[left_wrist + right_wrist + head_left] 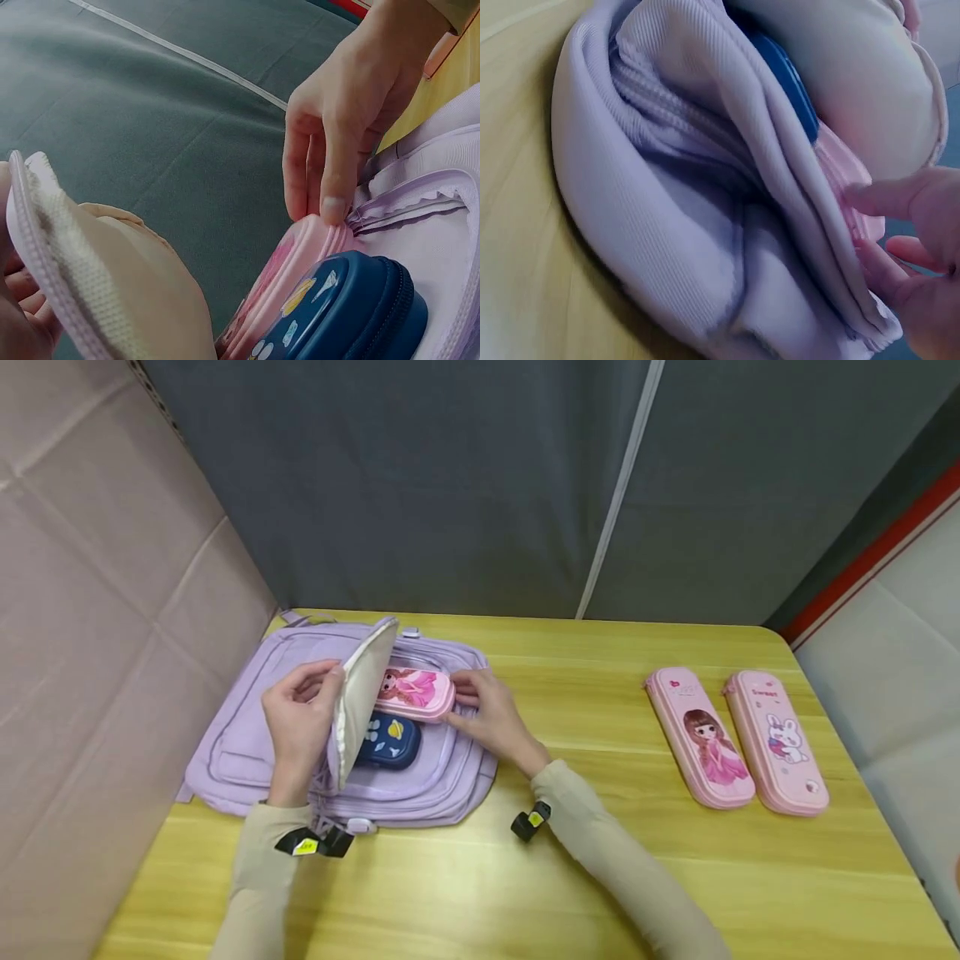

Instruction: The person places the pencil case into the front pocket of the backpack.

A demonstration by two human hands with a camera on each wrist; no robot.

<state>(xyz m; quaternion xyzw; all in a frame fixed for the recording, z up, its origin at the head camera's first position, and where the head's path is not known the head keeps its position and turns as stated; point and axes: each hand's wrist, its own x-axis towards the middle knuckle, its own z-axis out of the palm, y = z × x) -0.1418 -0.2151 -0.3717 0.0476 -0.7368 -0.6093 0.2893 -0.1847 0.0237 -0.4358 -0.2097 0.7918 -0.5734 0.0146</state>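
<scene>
In the head view, my left hand [300, 718] pinches the raised cream-lined lilac flap [365, 702] of a lilac fabric backpack [247, 718], lying towards the back left corner of the wood-grain tabletop [570, 693]. My right hand [491, 714] grips the right end of a pink rounded pencil case with a doll print [422, 690], beside a navy space-print pencil case [393, 742]. A loosened left pinch could drop the flap over both. In the left wrist view, the cases sit so close that pushing might jam them. In the right wrist view, my fingertips hold only the pink end, so it could slip.
</scene>
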